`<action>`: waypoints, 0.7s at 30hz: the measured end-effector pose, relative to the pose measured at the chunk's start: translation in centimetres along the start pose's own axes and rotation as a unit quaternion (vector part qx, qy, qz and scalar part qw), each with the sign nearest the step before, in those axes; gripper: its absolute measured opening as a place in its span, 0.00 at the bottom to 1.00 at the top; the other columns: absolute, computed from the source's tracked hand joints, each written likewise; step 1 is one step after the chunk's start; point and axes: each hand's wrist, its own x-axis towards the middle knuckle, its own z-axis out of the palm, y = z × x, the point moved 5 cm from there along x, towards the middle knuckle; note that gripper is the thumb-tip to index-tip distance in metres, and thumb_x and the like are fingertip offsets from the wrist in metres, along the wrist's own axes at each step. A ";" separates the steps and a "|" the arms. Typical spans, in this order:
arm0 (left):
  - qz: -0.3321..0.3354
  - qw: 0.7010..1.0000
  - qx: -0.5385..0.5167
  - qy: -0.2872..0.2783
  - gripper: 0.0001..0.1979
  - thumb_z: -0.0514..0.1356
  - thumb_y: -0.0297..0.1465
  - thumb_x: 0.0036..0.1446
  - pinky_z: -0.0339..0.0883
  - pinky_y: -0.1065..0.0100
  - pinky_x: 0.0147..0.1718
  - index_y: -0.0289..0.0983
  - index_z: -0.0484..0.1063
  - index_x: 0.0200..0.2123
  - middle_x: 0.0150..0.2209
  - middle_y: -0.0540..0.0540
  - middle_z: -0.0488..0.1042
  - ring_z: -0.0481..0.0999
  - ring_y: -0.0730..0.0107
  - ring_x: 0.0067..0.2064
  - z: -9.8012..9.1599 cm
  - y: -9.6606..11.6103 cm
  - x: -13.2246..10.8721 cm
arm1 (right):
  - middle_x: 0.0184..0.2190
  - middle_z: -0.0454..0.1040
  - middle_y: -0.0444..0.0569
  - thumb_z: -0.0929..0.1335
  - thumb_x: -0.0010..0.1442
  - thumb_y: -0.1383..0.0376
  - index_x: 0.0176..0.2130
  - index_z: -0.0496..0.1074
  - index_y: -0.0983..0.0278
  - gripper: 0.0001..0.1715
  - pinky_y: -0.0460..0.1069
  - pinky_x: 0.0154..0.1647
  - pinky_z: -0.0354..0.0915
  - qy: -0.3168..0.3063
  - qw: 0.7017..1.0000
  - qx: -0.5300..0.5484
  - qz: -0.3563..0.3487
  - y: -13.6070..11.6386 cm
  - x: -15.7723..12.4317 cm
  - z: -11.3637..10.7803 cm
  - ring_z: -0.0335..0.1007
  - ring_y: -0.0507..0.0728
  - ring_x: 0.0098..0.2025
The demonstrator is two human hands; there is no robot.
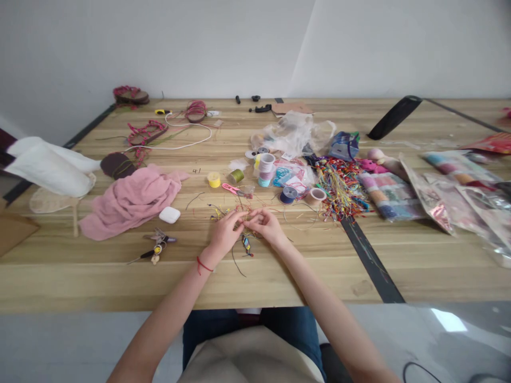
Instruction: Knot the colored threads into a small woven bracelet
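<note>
My left hand (227, 231), with a red string bracelet (204, 264) on its wrist, is closed in a pinch over thin cords near the table's front. Close beside it, fingertips nearly touching, my right hand (267, 226) also pinches at the cords. What exactly lies between the fingers is too small to tell. A small colourful charm (246, 243) with a dark cord rests just below the hands. Behind them are a pink clip (230, 188), a yellow spool (214, 180) and a green spool (236, 176).
Stacked spools (265, 170), a navy spool (288, 195) and a heap of coloured cords (343, 186) lie right of centre. At left are a pink cloth (133, 202), a white case (170, 215) and keys (158, 247). Plastic packets (389, 194) lie at right.
</note>
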 end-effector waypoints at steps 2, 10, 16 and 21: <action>0.002 1.000 0.016 -0.002 0.15 0.61 0.21 0.56 0.69 0.70 0.37 0.40 0.73 0.46 0.38 0.48 0.76 0.75 0.70 0.37 0.0 0.1 0.0 | 0.17 0.69 0.37 0.79 0.38 0.53 0.33 0.66 0.62 0.28 0.43 0.17 0.55 0.005 1.000 -0.002 -0.001 0.0 0.0 -0.1 0.60 0.48 0.17; 0.020 0.999 0.041 0.005 0.16 0.60 0.20 0.57 0.71 0.68 0.40 0.39 0.73 0.47 0.42 0.46 0.77 0.76 0.66 0.43 -0.1 0.7 -0.1 | 0.18 0.69 0.38 0.79 0.39 0.53 0.33 0.66 0.62 0.28 0.44 0.18 0.54 0.024 0.999 -0.020 -0.009 -0.2 -0.1 0.0 0.59 0.47 0.17; 0.029 0.999 0.042 0.002 0.14 0.59 0.21 0.57 0.72 0.67 0.41 0.39 0.73 0.46 0.43 0.45 0.77 0.77 0.65 0.44 0.0 0.6 -0.1 | 0.17 0.70 0.36 0.79 0.37 0.53 0.32 0.58 0.59 0.33 0.44 0.21 0.59 0.013 1.000 0.005 -0.010 -0.1 -0.1 0.3 0.65 0.49 0.18; 0.031 0.999 0.044 -0.001 0.15 0.59 0.21 0.57 0.73 0.66 0.43 0.40 0.73 0.47 0.44 0.45 0.77 0.77 0.65 0.45 0.1 0.5 -0.2 | 0.18 0.72 0.36 0.79 0.37 0.53 0.30 0.52 0.58 0.36 0.43 0.18 0.57 0.007 1.000 0.010 -0.002 0.1 0.0 0.3 0.64 0.49 0.17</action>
